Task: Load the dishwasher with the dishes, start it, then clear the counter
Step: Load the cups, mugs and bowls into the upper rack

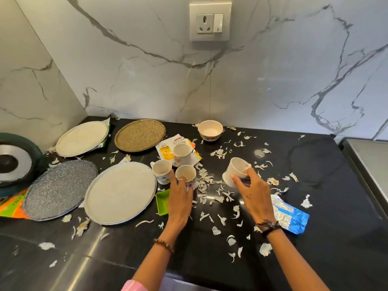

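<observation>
Right hand (251,192) gripping tilted cup (236,170), left hand (180,194) holding upright cup (185,175)

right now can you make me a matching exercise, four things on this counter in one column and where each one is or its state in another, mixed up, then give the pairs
Things:
1. tilted cup
2. small bowl
3. green dish
4. blue packet

Places or states:
A. flat on the counter beside the right wrist
B. upright near the back wall, under the socket
C. held in the right hand
D. between the big white plate and the left hand

Pairs: 1-C, 2-B, 3-D, 4-A
</observation>
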